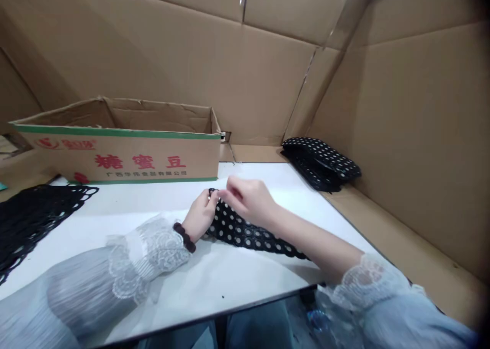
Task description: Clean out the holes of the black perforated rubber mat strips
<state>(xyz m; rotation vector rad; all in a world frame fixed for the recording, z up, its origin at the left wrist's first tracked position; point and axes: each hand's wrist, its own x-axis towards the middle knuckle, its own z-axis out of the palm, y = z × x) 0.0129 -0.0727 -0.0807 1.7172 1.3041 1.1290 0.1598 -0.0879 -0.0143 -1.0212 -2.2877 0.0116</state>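
Observation:
A black fabric piece with white polka dots [245,234] lies across the middle of the white table, its scalloped edge toward me. My left hand [201,214] is closed on its upper left corner, thumb and fingers pinched together. Just to the right, my right hand [250,201] is curled, with thumb and index finger meeting close to the left thumb at that same corner. Whatever lies between the right fingertips is too small to make out. The right forearm passes over the fabric's right end and hides part of it.
An open cardboard box [161,157] with red lettering stands at the back left. Black openwork fabric [34,216] lies at the left. Folded polka-dot fabric [321,160] is stacked at the back right. Cardboard walls [172,48] enclose the white table [184,293].

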